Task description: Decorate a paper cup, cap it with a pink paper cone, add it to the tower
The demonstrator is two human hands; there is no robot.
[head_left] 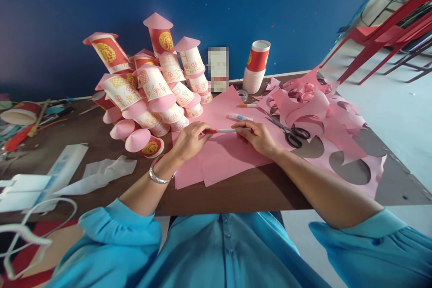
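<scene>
Left hand (191, 141): fingers curled, pinching the red-capped end of a white marker (225, 131); silver bangle (158, 177) on the wrist. Right hand (257, 137): fingers closed on the marker's other end. The marker lies level between both hands, just above a pink paper sheet (224, 157) spread on the brown table (249, 191).

Beyond the hands: a glue stick (240, 117) and a pencil (247, 105) on the pink paper. To the right, black-handled scissors (289, 131), touching cut pink scraps (324, 112). A tape roll (242, 95) near the far edge, beside a stack of red-and-white paper cups (256, 66). To the left, a heap of decorated cups with pink cone lids (151, 90). Crumpled white plastic (101, 174) near the left forearm.
</scene>
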